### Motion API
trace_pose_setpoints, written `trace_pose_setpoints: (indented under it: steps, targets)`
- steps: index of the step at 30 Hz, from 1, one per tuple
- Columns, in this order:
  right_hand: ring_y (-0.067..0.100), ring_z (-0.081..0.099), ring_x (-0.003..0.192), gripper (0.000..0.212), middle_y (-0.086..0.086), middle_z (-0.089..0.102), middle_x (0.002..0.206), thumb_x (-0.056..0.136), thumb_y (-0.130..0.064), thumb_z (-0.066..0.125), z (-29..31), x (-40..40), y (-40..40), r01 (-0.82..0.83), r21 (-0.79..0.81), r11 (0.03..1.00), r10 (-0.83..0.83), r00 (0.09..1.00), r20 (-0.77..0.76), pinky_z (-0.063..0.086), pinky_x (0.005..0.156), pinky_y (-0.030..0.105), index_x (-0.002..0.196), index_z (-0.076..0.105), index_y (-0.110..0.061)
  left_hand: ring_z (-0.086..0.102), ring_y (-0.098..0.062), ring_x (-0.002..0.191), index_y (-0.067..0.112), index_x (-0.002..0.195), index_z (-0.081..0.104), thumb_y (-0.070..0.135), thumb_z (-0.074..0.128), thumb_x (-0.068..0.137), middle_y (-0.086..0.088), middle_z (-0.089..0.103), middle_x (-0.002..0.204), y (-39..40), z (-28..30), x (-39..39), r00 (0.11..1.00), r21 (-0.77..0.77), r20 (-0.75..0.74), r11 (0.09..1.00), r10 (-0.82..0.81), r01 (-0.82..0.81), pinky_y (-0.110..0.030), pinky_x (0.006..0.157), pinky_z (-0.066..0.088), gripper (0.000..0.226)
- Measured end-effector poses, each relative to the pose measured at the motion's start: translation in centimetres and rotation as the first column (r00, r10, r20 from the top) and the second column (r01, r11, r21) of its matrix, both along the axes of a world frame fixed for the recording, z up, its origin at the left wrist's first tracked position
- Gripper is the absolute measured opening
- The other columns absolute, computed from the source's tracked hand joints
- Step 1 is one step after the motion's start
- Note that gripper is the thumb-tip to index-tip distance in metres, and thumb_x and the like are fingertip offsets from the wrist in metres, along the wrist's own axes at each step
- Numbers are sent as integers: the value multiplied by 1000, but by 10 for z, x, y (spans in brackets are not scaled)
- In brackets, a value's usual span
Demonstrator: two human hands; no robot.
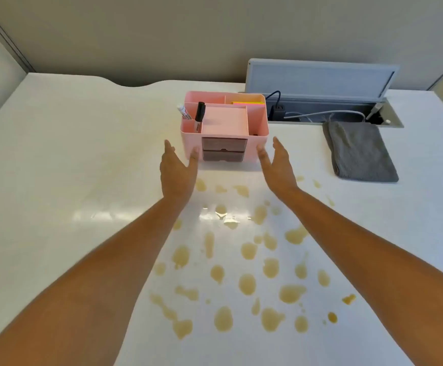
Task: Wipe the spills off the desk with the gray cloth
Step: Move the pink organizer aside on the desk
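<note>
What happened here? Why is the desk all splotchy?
Brownish spills dot the white desk. A person reaches with both open hands, left hand and right hand, toward the sides of a pink organizer standing just past the mess; the thumbs seem to touch its front corners. The gray cloth for wiping lies folded and untouched to the right, so no wiping has started.

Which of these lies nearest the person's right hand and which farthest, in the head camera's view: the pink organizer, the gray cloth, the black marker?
From the right hand:
1. Pink organizer, just left of its fingertips.
2. Black marker, standing in the organizer's left compartment.
3. Gray cloth, off to the right by the cable tray.
</note>
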State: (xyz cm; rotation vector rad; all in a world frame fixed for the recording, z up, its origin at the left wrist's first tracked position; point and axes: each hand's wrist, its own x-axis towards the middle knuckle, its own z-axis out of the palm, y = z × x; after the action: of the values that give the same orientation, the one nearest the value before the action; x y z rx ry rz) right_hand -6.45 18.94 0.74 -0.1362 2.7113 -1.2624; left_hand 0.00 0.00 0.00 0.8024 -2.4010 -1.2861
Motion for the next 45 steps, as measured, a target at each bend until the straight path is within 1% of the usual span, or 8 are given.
trace_pose_setpoints:
  steps: [4,8,17,24,28,34,40,45]
  targets:
    - [26,45,128,58,9,45,143,96,-52,23,15,-23,-14,79,-276,958,-42,990,137,37,105,40,141,35,-17,31,-26,139,13,146,16,51,26,93,-9,30,153,-11,19,-31,999,366,9,929,52,-52,-39,115,26,66]
    - [17,51,103,53,-1,55,117,96,-53,21,15,-35,-25,111,-401,909,-12,971,240,39,92,36,129,45,-19,43,-30,130,14,138,34,53,18,94,-13,45,143,-1,30,-39,998,527,-50,848,-42,62,-49,112,32,61]
    - [29,53,109,40,9,57,117,88,-23,46,16,-55,-49,295,-381,876,-187,937,295,47,95,45,128,43,-16,44,-21,123,14,135,36,49,17,95,-7,46,138,-8,39,-28,999,564,-53,825,-12,40,-35,106,34,57]
    - [26,49,107,40,3,51,112,91,-24,42,19,-54,-96,169,-365,916,-68,959,274,42,100,47,131,39,-20,46,-17,108,17,109,42,44,23,96,-3,49,115,-30,32,13,978,561,-180,828,102,17,-29,94,36,36]
    - [30,51,111,42,9,55,121,90,-23,39,23,-48,-143,17,-330,944,64,970,233,44,98,46,132,42,-18,39,-22,133,15,135,35,46,25,94,-7,43,143,-51,26,36,954,556,-185,826,237,-97,-42,114,31,52]
    - [30,54,111,42,8,59,122,88,-28,39,23,-41,-206,-133,-332,934,225,941,254,45,99,47,128,47,-19,31,-23,139,17,142,25,34,28,97,-8,32,151,-73,15,68,913,538,-207,820,353,-195,-39,117,26,48]
    - [30,51,117,42,13,56,127,93,-27,42,16,-45,-240,-204,-391,898,328,902,281,42,101,43,132,42,-11,25,-15,140,22,146,14,35,27,97,0,23,155,-79,10,72,915,545,-201,816,350,-192,-18,103,22,53]
    - [26,38,132,56,8,41,144,96,-49,31,24,-47,-234,-328,-396,857,434,875,214,31,110,44,141,31,-15,17,-20,144,25,147,1,38,26,96,1,11,158,-79,5,61,940,556,-139,810,313,-187,-32,115,17,58]
